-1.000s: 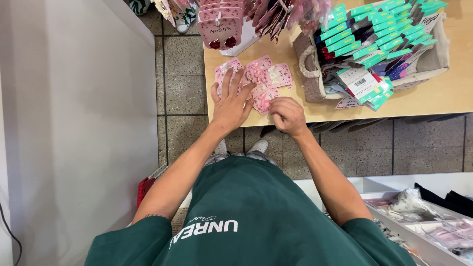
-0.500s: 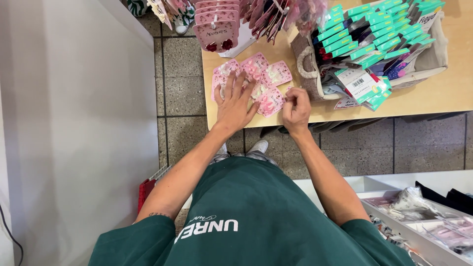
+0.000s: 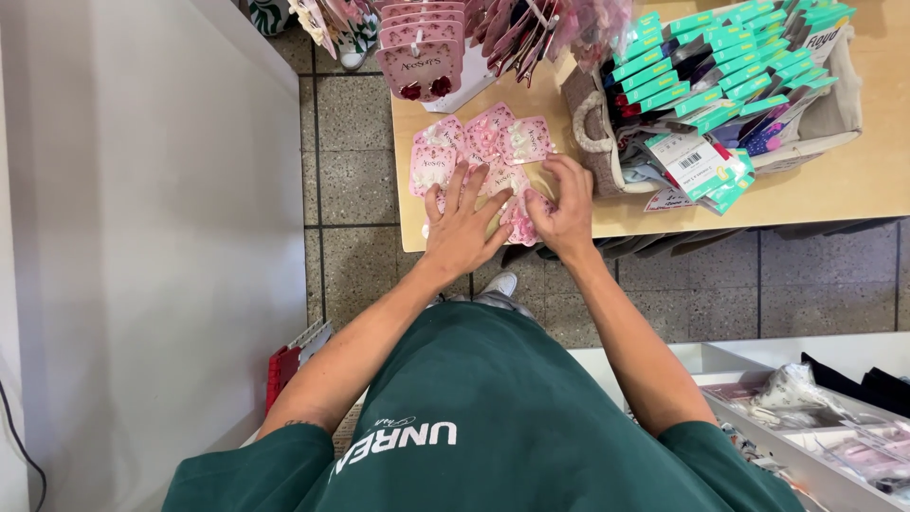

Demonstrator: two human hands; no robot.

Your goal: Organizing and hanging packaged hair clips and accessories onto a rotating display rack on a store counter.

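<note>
Cards, pink and small, lie fanned out at the near left corner of the table, each carrying little hair clips or ornaments. The left hand rests flat over the lower cards, fingers spread and open, pressing rather than gripping. The right hand sits just beside it with fingers curled down onto a card at the right of the spread; whether it actually pinches one cannot be told from above.

By their look the cards are light, thin and stiff enough to hold shape, though they would bend or crease if squeezed at the middle. Their surfaces seem smooth, so they likely slide over each other and over the table easily. The small ornaments appear the fragile part. Best hold is probably at a bare edge or corner, thumb under and finger on top.

Behind stand a rack of more pink cards and a basket packed with green-topped packets
</note>
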